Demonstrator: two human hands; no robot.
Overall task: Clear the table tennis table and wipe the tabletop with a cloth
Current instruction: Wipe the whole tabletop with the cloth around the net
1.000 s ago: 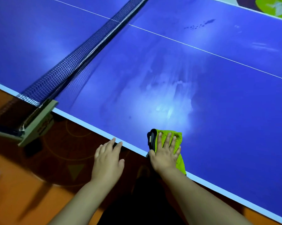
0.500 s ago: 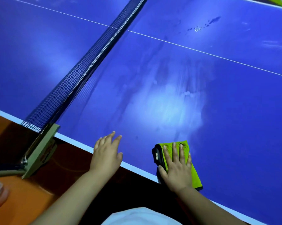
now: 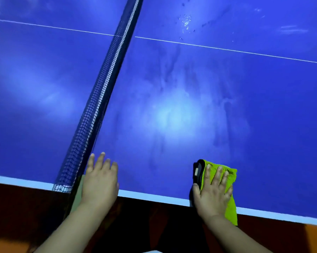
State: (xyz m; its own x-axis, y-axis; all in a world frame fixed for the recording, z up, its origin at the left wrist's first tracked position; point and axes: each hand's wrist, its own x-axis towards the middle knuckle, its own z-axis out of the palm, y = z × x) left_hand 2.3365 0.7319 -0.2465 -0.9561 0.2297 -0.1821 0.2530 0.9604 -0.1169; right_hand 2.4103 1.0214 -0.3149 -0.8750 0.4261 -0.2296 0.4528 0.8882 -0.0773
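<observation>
Fingers (image 3: 218,175) of the right hand (image 3: 213,192) lie straight and a little spread, flat on top of a folded lime-green cloth with a black edge (image 3: 231,210). The thumb runs along the cloth's black side, the side toward the net. Nothing is pinched; we read it as a palm-down press. The right wrist is roughly straight, and the forearm comes up from the lower right.

The cloth sits on the blue table tennis tabletop (image 3: 172,79), well to the right of the dark mesh net (image 3: 99,99). It lies at the white edge band (image 3: 154,196), with its near end hanging past that band.

The left hand (image 3: 99,183) is palm down just right of the net's near end. Its fingers (image 3: 101,161) are straight, slightly fanned and hold nothing. The palm is over the white band and the fingertips are over the blue. We cannot tell if it touches the surface.

Right of the net we see dull smears around a bright glare patch, beyond the cloth. Farther along the net, past the thin white centre line (image 3: 227,49), there is a cluster of droplets (image 3: 186,22). Left of the net there is soft glare on the blue. Dark orange-brown floor (image 3: 17,207) shows below the net's near end.
</observation>
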